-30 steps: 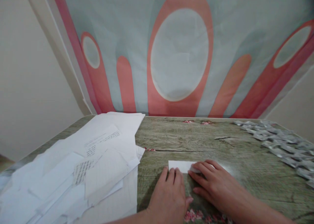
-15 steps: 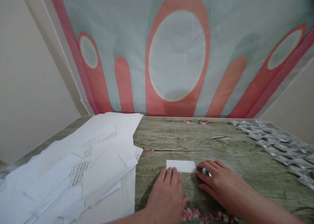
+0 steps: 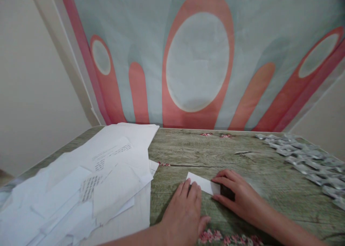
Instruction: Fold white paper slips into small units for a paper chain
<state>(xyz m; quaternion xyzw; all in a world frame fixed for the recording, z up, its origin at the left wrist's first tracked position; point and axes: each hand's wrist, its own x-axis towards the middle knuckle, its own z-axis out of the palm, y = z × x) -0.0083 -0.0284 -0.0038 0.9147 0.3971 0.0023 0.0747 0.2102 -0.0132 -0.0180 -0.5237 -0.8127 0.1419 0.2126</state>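
Note:
A small white rectangle of paper [image 3: 203,184] lies on the wood-patterned tabletop in front of me, slanting down to the right. My left hand [image 3: 184,206] rests palm down, its outstretched fingertips pressing on the paper's left part and near edge. At the right end, my right hand [image 3: 234,189] has its thumb below and its fingers above, gripping that end between them. A dark shadow fills the space inside the right hand's curl. Whether the paper is folded, I cannot tell.
A large heap of loose white sheets [image 3: 64,188], some printed, spreads over the left side. Several rows of grey-white twisted or folded strips [image 3: 304,159] lie along the right. The wood-patterned table [image 3: 183,145] meets a hanging red-and-grey patterned cloth [image 3: 151,30].
The paper has turned clockwise, its right end now lower and nearer me. My right hand has closed onto that end. The left hand stays on the paper; the view shifted slightly.

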